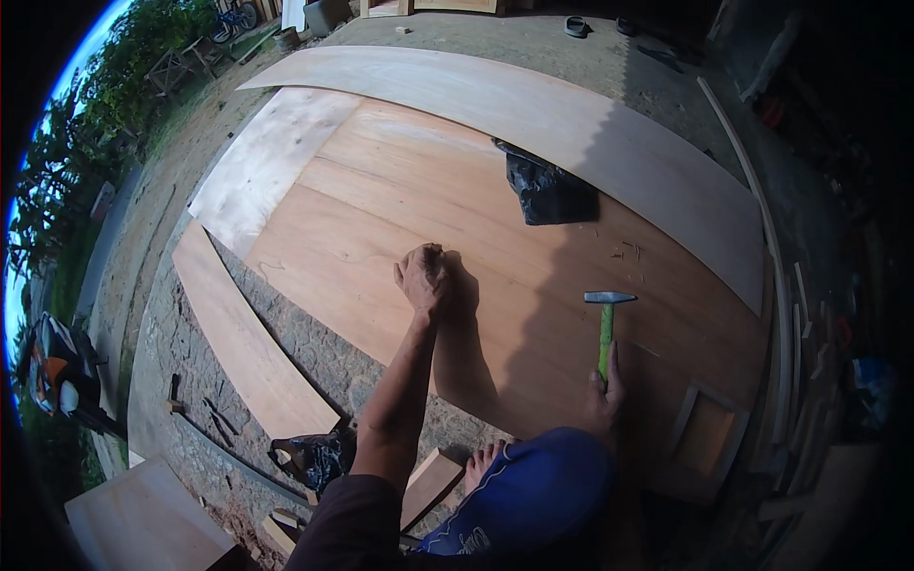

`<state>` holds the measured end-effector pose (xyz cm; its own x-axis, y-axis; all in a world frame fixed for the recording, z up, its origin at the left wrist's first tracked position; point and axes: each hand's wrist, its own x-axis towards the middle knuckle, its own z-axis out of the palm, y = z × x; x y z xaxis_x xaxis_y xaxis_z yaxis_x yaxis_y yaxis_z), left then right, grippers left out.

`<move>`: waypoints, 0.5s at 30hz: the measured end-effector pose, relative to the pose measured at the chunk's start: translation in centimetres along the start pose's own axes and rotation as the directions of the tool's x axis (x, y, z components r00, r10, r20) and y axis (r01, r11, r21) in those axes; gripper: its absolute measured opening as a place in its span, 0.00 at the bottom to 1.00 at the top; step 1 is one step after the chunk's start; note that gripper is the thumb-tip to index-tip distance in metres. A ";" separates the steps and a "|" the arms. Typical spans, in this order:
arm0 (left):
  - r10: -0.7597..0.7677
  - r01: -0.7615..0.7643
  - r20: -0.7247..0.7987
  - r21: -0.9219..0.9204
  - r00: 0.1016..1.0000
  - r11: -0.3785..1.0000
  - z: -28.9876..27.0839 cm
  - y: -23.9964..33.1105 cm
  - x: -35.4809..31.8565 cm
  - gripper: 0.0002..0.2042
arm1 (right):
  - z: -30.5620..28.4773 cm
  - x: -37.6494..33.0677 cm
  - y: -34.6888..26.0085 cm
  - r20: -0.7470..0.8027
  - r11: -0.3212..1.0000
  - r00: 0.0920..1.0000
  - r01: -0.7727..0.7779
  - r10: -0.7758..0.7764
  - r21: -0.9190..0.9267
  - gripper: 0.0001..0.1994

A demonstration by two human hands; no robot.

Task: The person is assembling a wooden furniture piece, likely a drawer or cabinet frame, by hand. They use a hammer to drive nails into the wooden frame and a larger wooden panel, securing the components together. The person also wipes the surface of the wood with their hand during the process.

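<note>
Ground: outdoor yard, gravel and dirt under plywood sheets [457, 257].
Right hand [604, 392]: my fingers clamped on the green-handled hammer [606, 324], its head above the plywood.
Left hand [424, 278]: fist closed, pressed on the plywood.
Farther: crumpled black plastic bag [546, 190] on the sheet.

Guy's got bare forearms and bare hands, left hand [424, 278] and right hand [605, 395], a dark short sleeve, blue trousers, and bare toes showing.

Head view, looking down, plywood sheet [533, 285] near
</note>
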<state>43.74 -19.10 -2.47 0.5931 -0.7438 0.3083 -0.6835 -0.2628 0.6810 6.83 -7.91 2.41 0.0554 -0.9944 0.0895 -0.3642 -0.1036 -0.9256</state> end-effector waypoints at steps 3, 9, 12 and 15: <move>-0.023 0.020 0.047 0.060 0.999 0.998 -0.4 0.8 0.1 0.18 | 2.7 2.5 -4.1 0.159 0.998 0.987 -0.018 0.026 -0.052 0.30; -0.038 0.037 0.004 0.185 0.999 0.982 -2.2 0.7 0.0 0.12 | 10.1 7.0 -6.5 0.414 0.941 0.894 0.273 -0.172 -0.199 0.32; -0.095 0.086 0.091 0.099 0.991 0.991 -1.7 3.3 0.3 0.12 | 11.3 9.3 -7.5 0.475 0.873 0.856 0.378 -0.204 -0.308 0.31; -0.130 0.123 0.085 0.082 0.988 0.989 -1.5 3.0 0.4 0.12 | 13.3 10.5 -8.0 0.507 0.859 0.830 0.420 -0.233 -0.293 0.30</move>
<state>42.58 -19.27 0.75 0.6386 -0.7529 0.1592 -0.6380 -0.4022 0.6567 22.64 -17.32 5.87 0.6025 -0.7914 0.1029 -0.5618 -0.5122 -0.6496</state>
